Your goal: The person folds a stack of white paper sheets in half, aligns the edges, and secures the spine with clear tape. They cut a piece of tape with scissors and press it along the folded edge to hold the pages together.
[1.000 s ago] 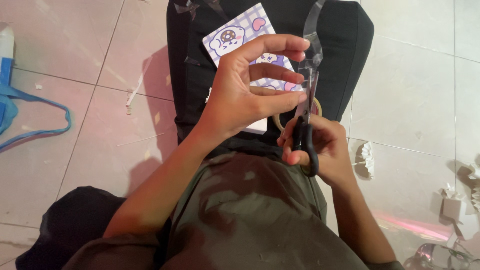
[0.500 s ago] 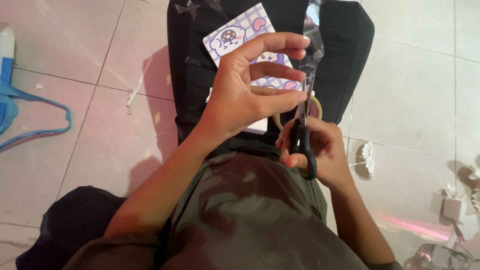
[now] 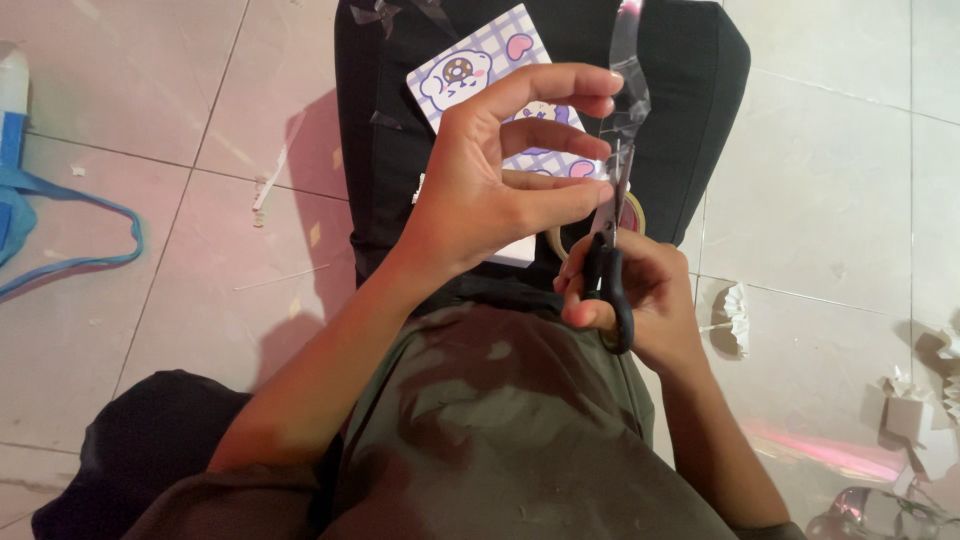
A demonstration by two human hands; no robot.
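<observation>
Head cam view: left hand pinches a clear tape strip taut just above the purple checked cartoon card while the right hand, wrapped around black-handled scissors, has blades right at the tape, so I'd keep it tight and snip square.

Your left hand is pinching a clear, glossy strip of plastic tape. Your right hand is gripping scissors showing matt black plastic handles and bright metal blades. Printed card is looking smooth; floor tiles are showing gloss.
</observation>
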